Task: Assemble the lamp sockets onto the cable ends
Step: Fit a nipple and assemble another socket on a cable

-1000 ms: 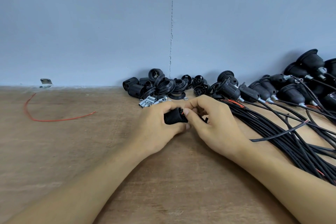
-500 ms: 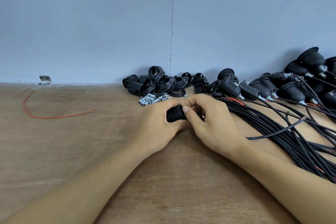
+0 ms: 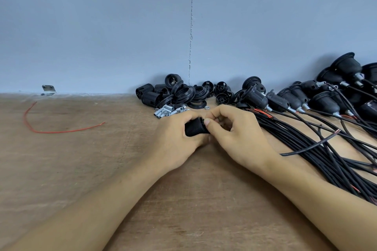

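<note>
left hand gripped black ribbed socket low over wooden table, mid-frame. right hand curled, thumb and fingertips pinching socket's right end. cable bundle lay right of hands. loose socket parts and metal sleeves just behind.

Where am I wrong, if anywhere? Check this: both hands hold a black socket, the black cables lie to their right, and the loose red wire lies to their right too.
One thing is wrong: the red wire lies to the left of the hands, not the right, as the head view shows. The rest holds: the left hand and right hand hold the black socket, and the black cables lie to their right.
</note>
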The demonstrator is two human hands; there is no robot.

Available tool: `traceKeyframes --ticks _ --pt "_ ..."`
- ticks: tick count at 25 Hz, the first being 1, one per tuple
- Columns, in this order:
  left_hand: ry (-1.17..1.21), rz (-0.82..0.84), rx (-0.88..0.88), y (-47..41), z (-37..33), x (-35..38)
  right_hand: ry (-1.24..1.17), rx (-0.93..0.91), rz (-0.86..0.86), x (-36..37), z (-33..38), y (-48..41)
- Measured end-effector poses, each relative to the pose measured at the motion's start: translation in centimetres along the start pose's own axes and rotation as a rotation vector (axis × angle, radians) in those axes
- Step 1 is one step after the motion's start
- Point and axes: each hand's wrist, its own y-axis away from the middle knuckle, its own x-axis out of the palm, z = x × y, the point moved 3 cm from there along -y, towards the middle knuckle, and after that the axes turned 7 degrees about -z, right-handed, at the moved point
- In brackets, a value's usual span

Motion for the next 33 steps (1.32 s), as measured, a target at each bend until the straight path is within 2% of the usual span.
traceKeyframes --ticks 2,5,7,9,11,14,18,21,26,29,33 --pt "-0.035 -0.02 0.005 -0.1 0.2 -0.2 -0.048 0.05 0.069 -0.4 -0.5 -0.5" --pt "-0.111 -0.064 -0.004 -0.2 0.5 -0.7 -0.02 0.159 0.265 -1.8 -1.3 -1.9" --pt "-0.101 -0.098 -0.066 -0.4 0.8 -0.8 0.114 0.25 0.448 -3.0 -1.9 -2.7" --pt "-0.063 -0.118 -0.098 -0.6 0.8 -0.8 0.319 0.266 0.624 -3.8 -2.0 -2.7" --pt "-0.009 -0.12 -0.079 -0.8 0.7 -0.8 0.454 0.212 0.66 -4.1 -1.9 -2.8" --pt "0.016 -0.131 -0.038 -0.7 0.4 -0.9 0.316 0.123 0.625 -3.9 -1.2 -3.1" --pt "0.153 -0.114 -0.07 -0.8 0.2 -0.7 -0.016 0.208 0.73 -3.5 -0.9 -2.1" --pt "0.337 -0.09 -0.148 -1.1 0.2 -1.0 -0.032 0.266 0.669 -3.3 -1.6 -2.0" --pt "0.595 -0.086 -0.293 -1.3 0.8 -0.9 -0.299 0.347 0.528 -3.0 -1.6 -2.3" --pt "0.628 -0.018 -0.264 -1.1 0.7 -0.9 -0.281 0.286 0.43 -2.6 -1.6 -2.0" --pt "0.673 -0.008 -0.291 -1.0 0.8 -0.8 -0.241 0.16 0.231 -2.1 -1.5 -1.3"
